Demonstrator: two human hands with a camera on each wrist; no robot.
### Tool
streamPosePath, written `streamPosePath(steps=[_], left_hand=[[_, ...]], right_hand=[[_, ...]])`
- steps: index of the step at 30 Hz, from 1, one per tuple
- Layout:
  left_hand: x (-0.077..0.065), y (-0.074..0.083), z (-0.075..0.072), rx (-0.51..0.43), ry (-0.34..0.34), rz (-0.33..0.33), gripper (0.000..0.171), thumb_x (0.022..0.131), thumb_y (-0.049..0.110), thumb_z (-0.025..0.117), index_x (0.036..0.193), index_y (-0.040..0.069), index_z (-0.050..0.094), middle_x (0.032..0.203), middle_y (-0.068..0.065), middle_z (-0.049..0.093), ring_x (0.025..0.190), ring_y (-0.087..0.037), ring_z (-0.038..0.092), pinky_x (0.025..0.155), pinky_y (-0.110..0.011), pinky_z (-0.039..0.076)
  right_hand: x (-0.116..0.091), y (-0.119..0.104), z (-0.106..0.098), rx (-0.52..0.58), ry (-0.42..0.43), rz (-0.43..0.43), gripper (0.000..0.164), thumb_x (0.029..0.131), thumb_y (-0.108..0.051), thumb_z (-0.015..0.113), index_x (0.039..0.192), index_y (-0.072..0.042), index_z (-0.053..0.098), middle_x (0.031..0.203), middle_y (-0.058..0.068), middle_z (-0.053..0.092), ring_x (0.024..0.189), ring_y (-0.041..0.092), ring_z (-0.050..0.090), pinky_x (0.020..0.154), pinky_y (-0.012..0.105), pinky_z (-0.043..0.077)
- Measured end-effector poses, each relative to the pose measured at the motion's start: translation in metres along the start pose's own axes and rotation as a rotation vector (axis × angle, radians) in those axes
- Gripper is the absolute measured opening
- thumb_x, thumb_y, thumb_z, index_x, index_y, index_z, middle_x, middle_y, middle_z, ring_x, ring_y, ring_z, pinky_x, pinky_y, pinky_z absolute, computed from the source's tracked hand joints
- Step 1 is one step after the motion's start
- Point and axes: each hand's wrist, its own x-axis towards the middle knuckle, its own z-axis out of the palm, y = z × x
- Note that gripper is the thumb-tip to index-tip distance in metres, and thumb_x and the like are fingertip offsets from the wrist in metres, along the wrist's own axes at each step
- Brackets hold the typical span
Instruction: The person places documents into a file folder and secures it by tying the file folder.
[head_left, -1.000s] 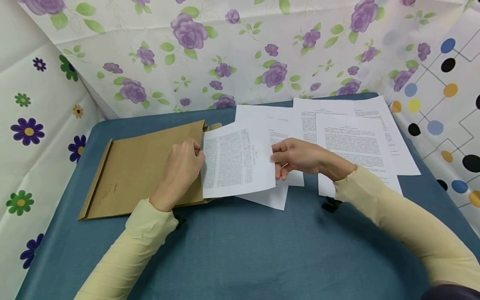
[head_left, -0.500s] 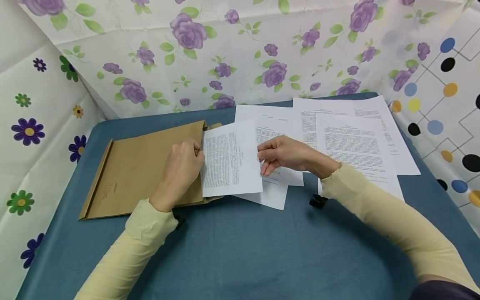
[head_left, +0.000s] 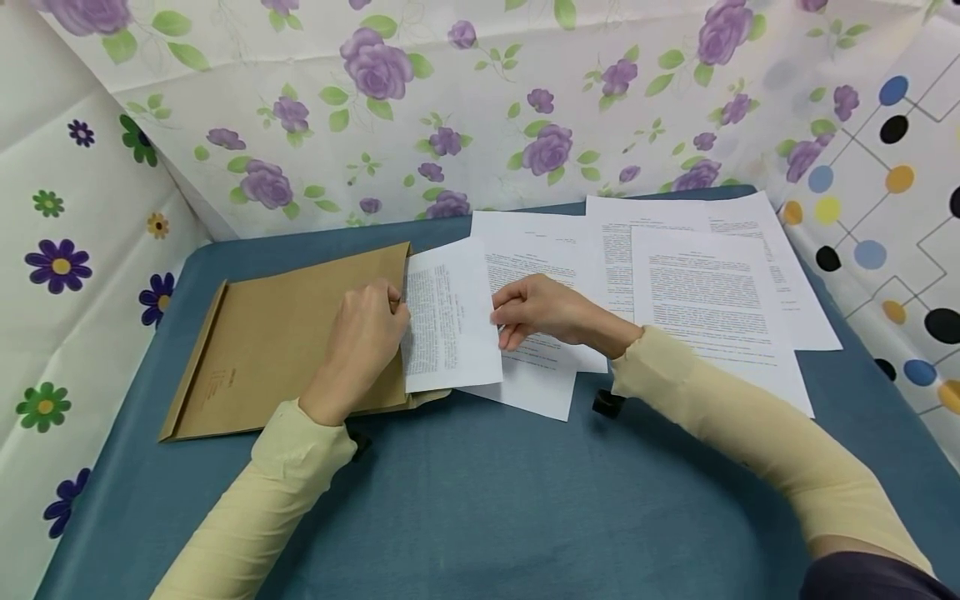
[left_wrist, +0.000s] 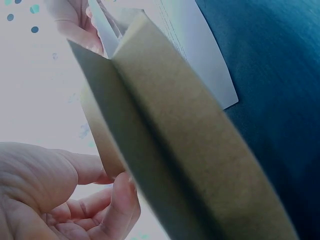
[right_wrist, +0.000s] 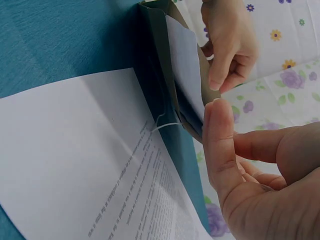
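Observation:
A brown kraft document envelope [head_left: 292, 342] lies on the left part of the table, its mouth facing right. My left hand [head_left: 352, 350] pinches the upper layer at the mouth between thumb and fingers, holding it raised; the left wrist view shows the gap beneath. A printed white sheet [head_left: 450, 333] sticks partly out of the mouth, its left portion hidden inside. Its right edge is pinched by my right hand [head_left: 551, 308], thumb and index finger together. In the right wrist view, the sheet [right_wrist: 184, 60] stands between the envelope's walls, close to the fingertips.
Beneath and right of the held sheet lie overlapping printed pages [head_left: 543, 258]. More printed pages [head_left: 712, 292] overlap at the back right. A thin white string [right_wrist: 167, 125] hangs by the envelope's mouth. Patterned cloths [head_left: 465, 108] border the blue table [head_left: 480, 500].
My right hand has moved left, pushing the sheet further into the envelope, so less of it shows. The left hand has stayed at the envelope's mouth.

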Motion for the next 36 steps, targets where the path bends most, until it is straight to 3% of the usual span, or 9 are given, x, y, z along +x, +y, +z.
streamPosePath(steps=[10,31,36], left_hand=[[0.000,0.000,0.001,0.001,0.000,-0.009,0.014,0.097,0.000,0.060,0.103,-0.009,0.068,0.099,-0.024,0.070,0.072,-0.030,0.062,0.054,-0.032,0.046],[0.000,-0.002,0.000,-0.006,0.019,0.014,0.011,0.096,0.000,0.061,0.100,-0.008,0.068,0.095,-0.023,0.070,0.075,-0.031,0.064,0.059,-0.038,0.052],[0.000,-0.002,-0.001,-0.007,0.020,0.013,0.010,0.096,0.000,0.061,0.099,-0.007,0.067,0.093,-0.021,0.069,0.073,-0.030,0.063,0.059,-0.037,0.051]], right_hand=[[0.014,-0.003,0.015,-0.004,0.023,0.014,0.017,0.100,-0.004,0.066,0.114,0.006,0.068,0.097,0.026,0.066,0.069,0.022,0.071,0.071,0.038,0.061],[0.035,-0.006,0.045,0.026,0.052,0.005,0.015,0.099,-0.004,0.067,0.110,0.005,0.071,0.093,0.021,0.070,0.063,0.019,0.070,0.066,0.039,0.061],[0.038,-0.007,0.050,0.007,0.054,-0.003,0.013,0.100,-0.006,0.067,0.106,0.004,0.072,0.092,0.021,0.071,0.064,0.019,0.070,0.072,0.045,0.061]])
